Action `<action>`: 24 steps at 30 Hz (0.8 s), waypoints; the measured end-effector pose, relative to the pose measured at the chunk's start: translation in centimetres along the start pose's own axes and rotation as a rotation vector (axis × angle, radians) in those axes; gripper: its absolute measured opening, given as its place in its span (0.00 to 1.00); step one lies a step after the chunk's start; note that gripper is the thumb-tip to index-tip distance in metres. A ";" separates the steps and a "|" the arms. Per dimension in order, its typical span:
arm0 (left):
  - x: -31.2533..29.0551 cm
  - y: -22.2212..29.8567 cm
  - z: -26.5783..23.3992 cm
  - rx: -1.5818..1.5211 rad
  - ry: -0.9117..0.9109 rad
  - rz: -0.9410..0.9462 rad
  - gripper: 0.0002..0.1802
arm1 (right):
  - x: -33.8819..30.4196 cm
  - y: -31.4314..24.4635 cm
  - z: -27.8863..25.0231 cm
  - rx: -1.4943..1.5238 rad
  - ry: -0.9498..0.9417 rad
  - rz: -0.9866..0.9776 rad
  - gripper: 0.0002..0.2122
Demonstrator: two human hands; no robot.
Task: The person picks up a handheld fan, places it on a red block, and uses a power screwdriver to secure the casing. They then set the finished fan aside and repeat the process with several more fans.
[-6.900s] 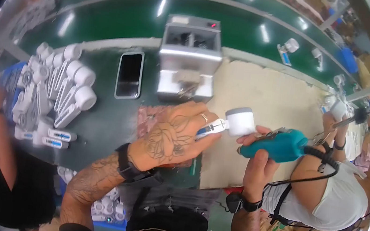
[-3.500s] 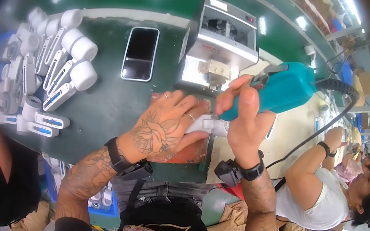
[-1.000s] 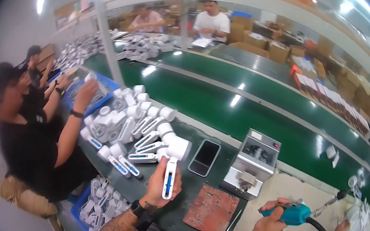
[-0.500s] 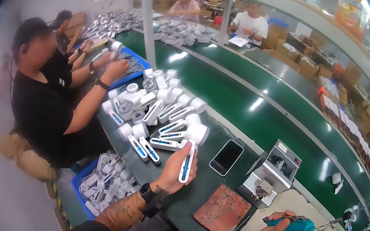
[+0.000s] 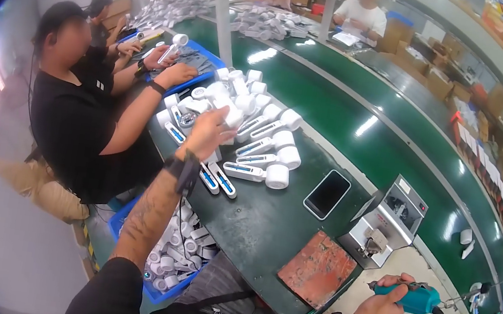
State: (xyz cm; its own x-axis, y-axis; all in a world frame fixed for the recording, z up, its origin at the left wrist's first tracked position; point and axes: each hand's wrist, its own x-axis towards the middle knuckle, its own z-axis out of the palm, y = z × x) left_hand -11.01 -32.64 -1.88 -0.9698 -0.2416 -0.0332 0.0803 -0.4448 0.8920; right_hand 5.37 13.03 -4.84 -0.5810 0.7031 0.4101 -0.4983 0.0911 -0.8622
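Note:
My left hand (image 5: 206, 134) is over the pile of white round-headed pieces with slotted handles (image 5: 258, 158). Its fingers curl at a white round-headed piece (image 5: 226, 116); the palm hides much of that piece. Some handles show a blue strip in the slot. At the lower right, my right hand (image 5: 379, 307) wraps round a teal electric screwdriver (image 5: 416, 300), its dark nose pointing left. A black cord leaves its rear end, and a line from the right holds it up.
A phone (image 5: 327, 194), a metal machine (image 5: 384, 220) and a worn red board (image 5: 317, 269) occupy the bench. A blue crate (image 5: 164, 296) of white pieces stands below its edge. Left, a co-worker (image 5: 74, 90) sits by a blue tray (image 5: 213, 60). A green conveyor (image 5: 329, 104) runs behind.
My left hand has moved left and away from me, from the bench front to the pile, with the white piece. My right hand still holds the screwdriver. The view has shifted.

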 end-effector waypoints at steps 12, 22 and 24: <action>-11.5 -7.5 13.1 0.422 -0.446 0.113 0.21 | 0.4 -0.6 0.4 -0.031 -0.117 0.047 0.16; -23.6 -21.0 35.4 0.938 -1.190 0.707 0.23 | -5.4 -7.4 -10.3 0.022 -0.039 0.031 0.26; -24.2 -24.1 36.8 1.013 -1.167 0.722 0.28 | -5.9 -7.8 -9.9 0.005 -0.048 0.032 0.27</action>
State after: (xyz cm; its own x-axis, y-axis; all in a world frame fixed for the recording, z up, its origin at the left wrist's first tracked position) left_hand 2.09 15.66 -6.00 -0.4827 0.7850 0.3884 0.8259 0.2604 0.5001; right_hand 19.07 15.17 -3.50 -0.6271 0.6708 0.3959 -0.4820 0.0651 -0.8738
